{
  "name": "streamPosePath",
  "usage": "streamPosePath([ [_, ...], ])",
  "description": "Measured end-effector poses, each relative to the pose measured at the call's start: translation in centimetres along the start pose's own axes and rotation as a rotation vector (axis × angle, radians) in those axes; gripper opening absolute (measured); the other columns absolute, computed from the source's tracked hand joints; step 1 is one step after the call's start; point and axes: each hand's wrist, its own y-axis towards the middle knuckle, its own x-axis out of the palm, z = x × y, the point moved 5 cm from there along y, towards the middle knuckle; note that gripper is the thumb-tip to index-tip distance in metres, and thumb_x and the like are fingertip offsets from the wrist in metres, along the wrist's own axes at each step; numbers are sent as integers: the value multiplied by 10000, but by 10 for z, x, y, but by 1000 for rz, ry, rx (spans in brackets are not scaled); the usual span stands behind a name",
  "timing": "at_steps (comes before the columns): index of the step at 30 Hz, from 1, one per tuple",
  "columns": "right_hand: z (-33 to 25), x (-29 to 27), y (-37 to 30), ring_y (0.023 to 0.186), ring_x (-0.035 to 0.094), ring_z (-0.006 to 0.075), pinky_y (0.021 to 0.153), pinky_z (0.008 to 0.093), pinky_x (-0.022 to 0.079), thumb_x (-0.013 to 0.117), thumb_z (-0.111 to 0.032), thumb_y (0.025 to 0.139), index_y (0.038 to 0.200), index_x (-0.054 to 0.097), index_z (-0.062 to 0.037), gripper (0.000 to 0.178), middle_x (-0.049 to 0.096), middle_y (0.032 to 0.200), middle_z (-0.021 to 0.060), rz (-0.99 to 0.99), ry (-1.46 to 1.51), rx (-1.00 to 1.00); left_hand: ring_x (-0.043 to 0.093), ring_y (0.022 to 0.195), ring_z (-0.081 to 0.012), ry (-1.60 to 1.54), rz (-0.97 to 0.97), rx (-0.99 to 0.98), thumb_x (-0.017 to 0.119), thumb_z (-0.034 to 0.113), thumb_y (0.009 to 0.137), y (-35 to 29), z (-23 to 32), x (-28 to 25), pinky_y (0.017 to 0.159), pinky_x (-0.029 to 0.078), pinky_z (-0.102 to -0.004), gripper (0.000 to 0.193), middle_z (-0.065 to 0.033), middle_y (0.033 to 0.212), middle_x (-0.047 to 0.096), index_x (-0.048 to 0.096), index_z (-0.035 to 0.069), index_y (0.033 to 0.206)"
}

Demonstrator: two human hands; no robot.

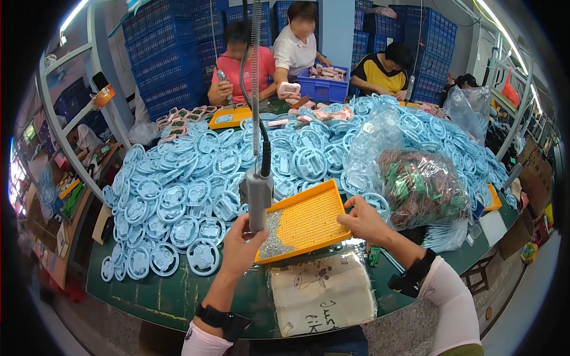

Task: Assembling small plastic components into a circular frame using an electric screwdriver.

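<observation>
A yellow tray (312, 222) with a perforated bottom is held between my two hands, tilted down toward its left side. Small silvery screws (272, 236) are heaped at that left end. My left hand (240, 246) grips the tray's left edge, its fingers partly hidden by a grey electric screwdriver (259, 199) that hangs on a coiled spring and black cable. On the other side, my right hand (363, 221) pinches the right rim. Below the tray lies a cream cloth mat (323, 293) under clear plastic, printed with an animal drawing.
Many light-blue round plastic parts (202, 256) cover the green table (169, 302). At right stands a clear bag of wires and green boards (421, 190). Across the table, three people work near a blue crate (323, 88), pink parts and another yellow tray (230, 117). Blue crates (160, 59) are stacked behind.
</observation>
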Motion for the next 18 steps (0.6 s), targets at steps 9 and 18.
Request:
streamPosePath([
  [9,57,28,-13,509,532,119,445,246,426,535,-193,855,1177,393,25,414,560,717,73,-129,173,143,580,819,-89,11,9,-23,661,58,809,2,-1,9,745,479,-239,344,-35,946,602,539,15,1127],
  [18,70,43,2,662,624,218,552,326,495,455,-260,865,1174,442,48,437,630,848,167,-92,81,160,566,884,-90,-114,-96,-98,655,60,824,3,-8,37,793,470,-242,380,-26,991,591,514,23,1175],
])
